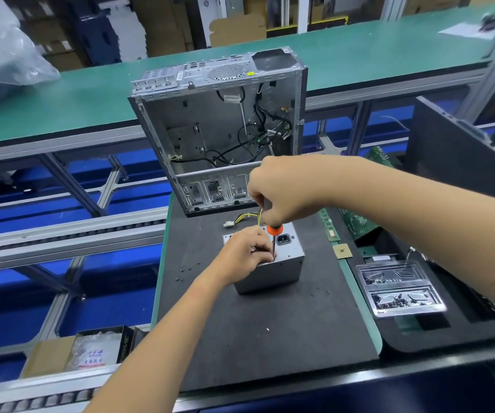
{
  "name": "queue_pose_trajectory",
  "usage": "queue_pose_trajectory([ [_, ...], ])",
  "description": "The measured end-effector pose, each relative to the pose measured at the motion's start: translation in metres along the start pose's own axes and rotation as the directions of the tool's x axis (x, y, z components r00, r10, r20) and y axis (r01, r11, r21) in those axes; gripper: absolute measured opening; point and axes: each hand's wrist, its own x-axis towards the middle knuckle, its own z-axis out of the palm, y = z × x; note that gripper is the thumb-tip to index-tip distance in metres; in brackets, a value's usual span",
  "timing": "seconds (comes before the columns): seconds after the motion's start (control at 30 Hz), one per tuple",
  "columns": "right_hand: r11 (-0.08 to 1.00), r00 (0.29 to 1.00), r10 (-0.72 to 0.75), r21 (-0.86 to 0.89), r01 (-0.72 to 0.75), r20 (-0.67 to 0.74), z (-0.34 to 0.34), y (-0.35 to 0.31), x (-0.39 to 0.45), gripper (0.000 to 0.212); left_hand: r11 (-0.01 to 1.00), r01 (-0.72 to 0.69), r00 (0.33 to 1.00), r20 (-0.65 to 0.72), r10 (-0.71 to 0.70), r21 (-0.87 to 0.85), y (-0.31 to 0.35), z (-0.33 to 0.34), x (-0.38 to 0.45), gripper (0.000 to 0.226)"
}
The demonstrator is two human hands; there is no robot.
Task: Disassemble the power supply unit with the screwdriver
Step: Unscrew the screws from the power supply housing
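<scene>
My left hand grips the grey metal power supply unit mid-worktop; my right hand clasps the orange-collared screwdriver, tip at its top edge. A tilted shaft could slip, stripping the screw or jabbing fingers.

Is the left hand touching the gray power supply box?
Touching. The head view shows the left hand resting on top of the power supply, fingers curled at its top edge beside the screwdriver shaft.
</scene>
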Motion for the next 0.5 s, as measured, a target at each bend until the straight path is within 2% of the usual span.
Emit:
queue_pose_trajectory([
  [0.07, 0.999, 0.997, 0.047, 0.011, -0.048, 0.061, -0.0011, -0.004, 0.0008, 0.024, 1.0, 0.001, 1.0, 0.011, -0.001, 0.001, -0.0008, -0.001, 0.0009, 0.013],
  [0.13, 0.984, 0.977, 0.162, 0.049, -0.17, 0.138, -0.0045, -0.0045, 0.0032, 0.025, 1.0, 0.022, 0.999, 0.033, -0.021, -0.02, -0.0016, -0.0018, 0.0011, 0.015],
  [0.23, 0.915, 0.947, 0.287, 0.252, -0.316, 0.145, -0.0055, 0.0033, 0.0057, 0.029, 0.998, 0.042, 0.998, 0.039, -0.04, -0.049, -0.0019, -0.0016, 0.0011, 0.018],
  [0.33, 0.928, 0.945, 0.259, 0.218, -0.301, 0.201, -0.0057, 0.002, 0.0051, 0.023, 0.997, 0.053, 0.998, 0.028, -0.052, -0.05, -0.0031, -0.0002, 0.0013, 0.016],
  [0.5, 0.99, 0.984, 0.114, 0.063, -0.124, 0.14, -0.0041, -0.0012, 0.0067, 0.018, 0.994, 0.067, 0.998, 0.022, -0.066, -0.084, -0.0061, -0.0002, 0.0026, 0.02],
])
